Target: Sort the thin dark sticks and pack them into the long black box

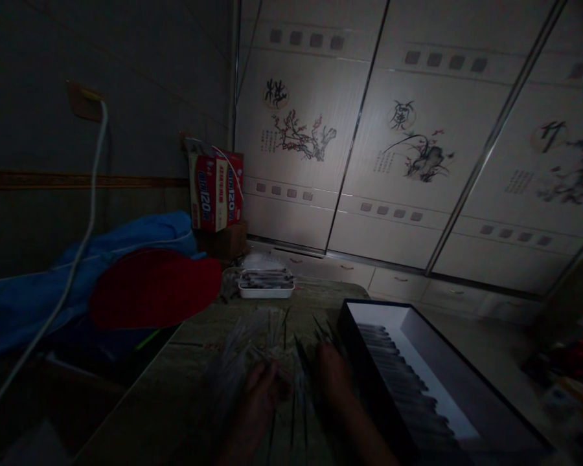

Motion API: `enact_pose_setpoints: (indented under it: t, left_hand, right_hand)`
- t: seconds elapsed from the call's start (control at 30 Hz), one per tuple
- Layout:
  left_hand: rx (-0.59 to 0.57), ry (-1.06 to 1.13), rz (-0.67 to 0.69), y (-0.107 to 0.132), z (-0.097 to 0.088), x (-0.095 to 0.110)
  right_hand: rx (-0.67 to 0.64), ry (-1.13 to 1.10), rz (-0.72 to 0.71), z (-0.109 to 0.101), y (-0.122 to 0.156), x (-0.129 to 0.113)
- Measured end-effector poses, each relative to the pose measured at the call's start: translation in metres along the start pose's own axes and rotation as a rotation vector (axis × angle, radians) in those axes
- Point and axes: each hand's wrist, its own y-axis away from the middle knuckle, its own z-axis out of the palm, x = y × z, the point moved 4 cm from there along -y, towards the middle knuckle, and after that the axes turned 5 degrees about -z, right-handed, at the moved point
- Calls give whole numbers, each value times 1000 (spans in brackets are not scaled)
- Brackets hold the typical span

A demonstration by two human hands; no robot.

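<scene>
In dim light, my left hand (262,388) is low over the table with its fingers curled together; what they pinch is blurred. A pale heap of thin, clear-looking pieces (233,356) lies beside it. My right hand (333,372) is closed near the long box, and thin dark sticks (322,329) stick out past its fingers. More slim dark sticks (298,404) lie on the tabletop between my hands. The dark-rimmed long box (447,362), white inside, stands right of my right hand with a row of dark slender bundles (398,372) along it.
A white tray (266,293) of slender pieces sits at the table's (199,336) far edge. Left are a red round cover (155,288), blue cloth (126,239) and a hanging white cable (91,213). A red carton (217,191) stands behind, before the sliding wardrobe doors (301,84).
</scene>
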Motion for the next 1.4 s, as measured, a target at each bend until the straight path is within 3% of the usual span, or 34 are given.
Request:
enact_pose_setpoints:
  t: [0.17, 0.33, 0.4, 0.53, 0.97, 1.23, 1.3, 1.4]
  left_hand:
    - [50, 42, 27, 0, -1, 1]
    - [31, 10, 31, 2, -2, 2]
    - [-2, -23, 44, 1, -2, 2]
    - [-49, -90, 45, 1, -3, 1]
    - [-25, -216, 31, 6, 5, 2]
    - [0, -189, 36, -1, 1, -5]
    - [-21, -206, 36, 0, 1, -6]
    - [-28, -230, 39, 4, 3, -5]
  right_hand:
    - [61, -162, -45, -13, 31, -12]
    - [217, -705, -44, -14, 65, -25]
    - [208, -765, -16, -13, 71, -31]
    - [127, -789, -10, -12, 74, -39]
    - [98, -847, 70, -10, 72, -36]
    - [52, -940, 167, 6, 77, -28]
    - [101, -847, 118, 12, 79, -24]
    - [275, -633, 49, 18, 86, -16]
